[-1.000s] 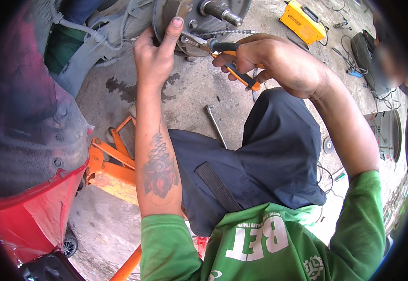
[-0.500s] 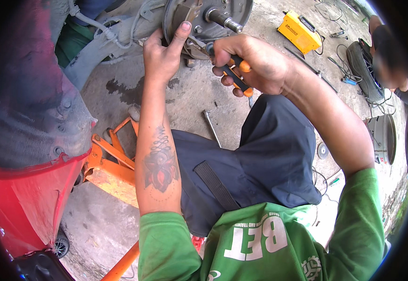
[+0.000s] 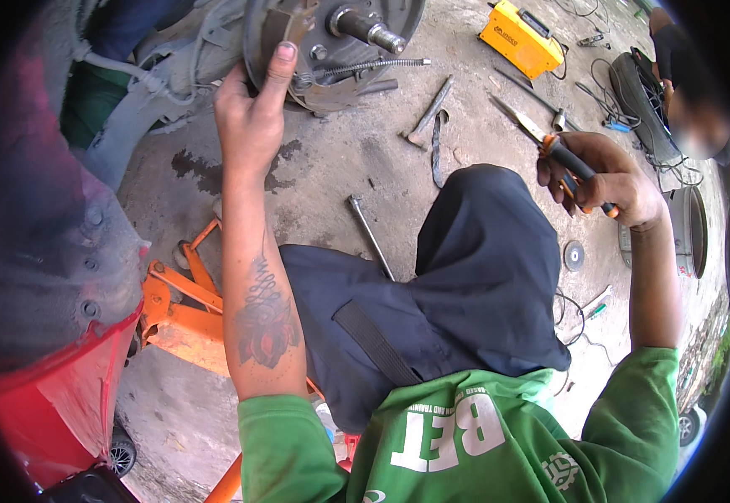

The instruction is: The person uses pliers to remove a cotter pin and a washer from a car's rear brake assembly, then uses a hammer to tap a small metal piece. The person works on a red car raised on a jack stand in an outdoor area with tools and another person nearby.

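My left hand [image 3: 251, 117] reaches up and grips the rim of a round metal brake assembly [image 3: 331, 46] with a hub shaft sticking out of its middle. A coiled spring [image 3: 365, 65] stretches across the assembly just right of my fingers. My right hand [image 3: 612, 180] is held off to the right, away from the brake, shut on long-nose pliers [image 3: 562, 155] with orange and black handles. The pliers' jaws point up and left, with nothing seen between them. My knees in dark trousers [image 3: 465, 277] fill the middle of the view.
An orange floor jack [image 3: 180, 310] lies on the concrete at lower left beside a red car body [image 3: 46, 402]. A hammer [image 3: 428, 113], a metal rod [image 3: 371, 236] and a yellow box-shaped machine [image 3: 520, 38] lie on the ground. Another person [image 3: 683, 75] crouches at upper right beside cables.
My right hand with the pliers has pulled away from the brake assembly, moving right and down. My left hand has stayed on the assembly's rim.
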Demonstrator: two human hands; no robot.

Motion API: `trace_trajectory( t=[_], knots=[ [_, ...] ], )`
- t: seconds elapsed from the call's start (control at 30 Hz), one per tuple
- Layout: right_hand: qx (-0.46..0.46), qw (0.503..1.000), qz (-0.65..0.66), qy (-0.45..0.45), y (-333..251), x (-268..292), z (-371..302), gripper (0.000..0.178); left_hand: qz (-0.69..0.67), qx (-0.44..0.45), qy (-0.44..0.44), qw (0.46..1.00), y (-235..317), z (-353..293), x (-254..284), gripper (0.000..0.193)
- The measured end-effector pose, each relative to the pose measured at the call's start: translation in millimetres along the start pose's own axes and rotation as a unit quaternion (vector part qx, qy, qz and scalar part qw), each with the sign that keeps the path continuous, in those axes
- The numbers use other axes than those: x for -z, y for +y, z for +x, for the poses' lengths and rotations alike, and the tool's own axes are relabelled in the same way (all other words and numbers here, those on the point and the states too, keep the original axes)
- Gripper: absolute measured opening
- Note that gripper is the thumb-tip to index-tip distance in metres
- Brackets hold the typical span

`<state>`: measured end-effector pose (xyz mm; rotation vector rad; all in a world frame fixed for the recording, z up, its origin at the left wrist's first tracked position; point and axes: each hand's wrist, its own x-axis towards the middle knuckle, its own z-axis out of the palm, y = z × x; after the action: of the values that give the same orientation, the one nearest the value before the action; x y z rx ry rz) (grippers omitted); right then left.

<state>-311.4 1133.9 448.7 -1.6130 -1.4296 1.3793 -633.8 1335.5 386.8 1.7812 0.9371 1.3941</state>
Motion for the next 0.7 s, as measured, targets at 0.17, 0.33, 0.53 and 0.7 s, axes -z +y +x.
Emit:
trace_trajectory(
  t=[0.17, 0.33, 0.53, 0.7],
  knots=[
    [-0.161, 0.983, -0.08, 0.048, 85, 35, 32, 0.032, -0.044, -0.07, -0.025, 0.996, -22, -10, -5, 0.038],
    [-0.267, 0.903, -0.327, 0.08, 247, 29, 77, 0.033, 0.163, -0.018, 0.045, 0.985, -21, -14, -9, 0.032],
    [-0.222, 0.884, -0.402, 0.087, 359, -11, 95, 0.047, 0.322, -0.146, 0.137, 0.925, -48, 2, 5, 0.027],
    [-0.191, 0.801, -0.551, 0.133, 384, -65, 96, 0.043, 0.033, -0.079, 0.24, 0.967, -59, 5, 5, 0.022]
  ],
)
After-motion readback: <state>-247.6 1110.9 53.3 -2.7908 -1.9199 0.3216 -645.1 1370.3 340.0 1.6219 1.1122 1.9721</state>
